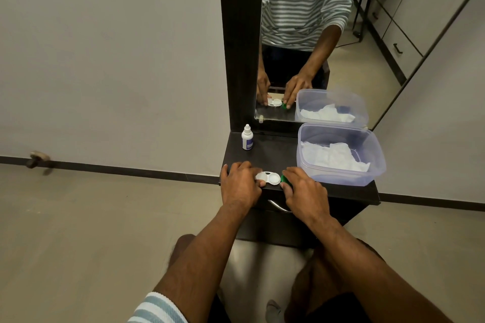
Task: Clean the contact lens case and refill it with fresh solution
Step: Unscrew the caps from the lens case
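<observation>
a pale wall runs down to a dark skirting strip and a beige floor (91,217), with a door stopper (39,159) low on the wall at far left. the small dark counter (275,154) stands against a dark-framed mirror (341,33). at the counter's back left corner stands a white solution bottle (247,137), cap on, upright. at the front edge the left hand (240,183) grips the left end of the white contact lens case (268,177), fingers curled over it. the case lies flat at the middle of the front edge. just right of it the right hand (301,192) pinches a green cap (284,179) between thumb and fingertips. on the counter's right side sits a clear plastic container (378,162) holding crumpled white tissue (333,157). a drawer handle (279,205) shows below the front edge.
</observation>
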